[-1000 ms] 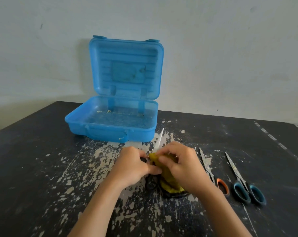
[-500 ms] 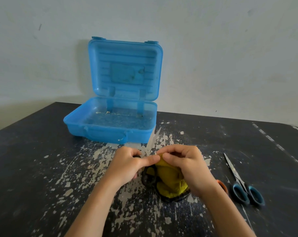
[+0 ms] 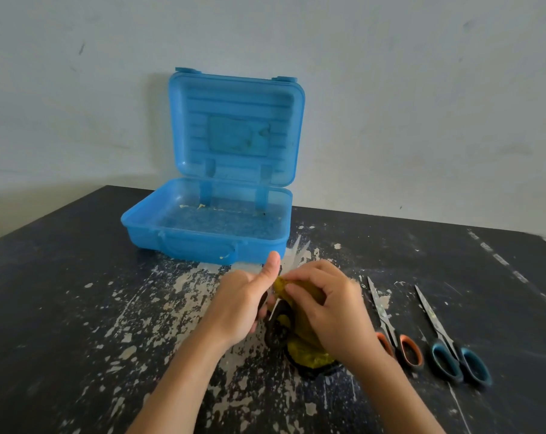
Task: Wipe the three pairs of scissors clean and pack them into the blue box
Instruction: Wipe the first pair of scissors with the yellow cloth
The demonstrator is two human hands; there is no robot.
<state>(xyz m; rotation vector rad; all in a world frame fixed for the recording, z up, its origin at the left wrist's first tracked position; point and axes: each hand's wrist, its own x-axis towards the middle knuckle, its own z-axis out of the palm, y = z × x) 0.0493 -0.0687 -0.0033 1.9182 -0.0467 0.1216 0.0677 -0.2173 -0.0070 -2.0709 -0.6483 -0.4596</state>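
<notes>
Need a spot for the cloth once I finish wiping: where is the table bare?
Widest bare table lies left of the left hand, in front of the blue box. Another patch lies behind the orange-handled scissors and blue-handled scissors, right of the box. Crowded: right of the right hand, where both pairs lie.

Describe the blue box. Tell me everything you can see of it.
The blue box is a translucent blue plastic case, standing open. Its ribbed lid stands upright at the back, with two clasps on its top edge and two hinge straps joining it to the base. The shallow base holds only pale yellowish crumbs, no scissors. A moulded handle runs along the front wall. It rests on the scuffed black table, near the wall; nothing else plainly touches it.
</notes>
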